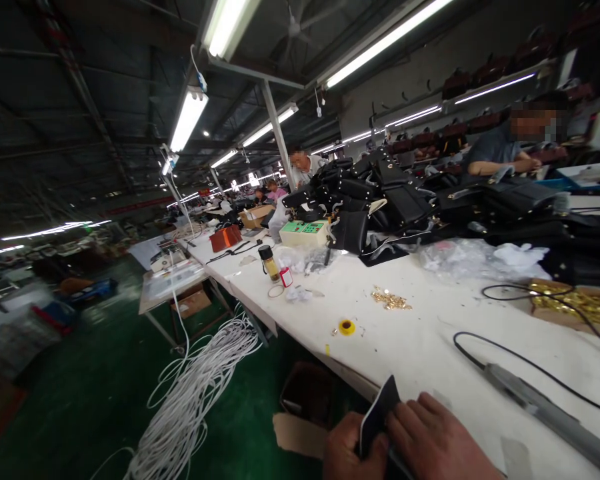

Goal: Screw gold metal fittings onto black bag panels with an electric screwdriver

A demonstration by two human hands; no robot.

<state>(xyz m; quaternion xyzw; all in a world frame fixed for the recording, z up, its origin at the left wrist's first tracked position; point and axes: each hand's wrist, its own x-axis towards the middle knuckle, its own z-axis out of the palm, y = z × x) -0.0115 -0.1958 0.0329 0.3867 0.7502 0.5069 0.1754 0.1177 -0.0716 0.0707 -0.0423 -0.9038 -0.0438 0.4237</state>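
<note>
The black piece [387, 400] is between the left hand [347, 448] and the right hand [435, 433], grasped by fingers of both; they seem to hide its lower part. Beyond lie a yellow roll [347, 332] and golden fittings [393, 299].

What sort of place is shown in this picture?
Probably a bag workshop: what look like black bags are heaped on a long table, which also bears loose gold-coloured pieces.
</note>
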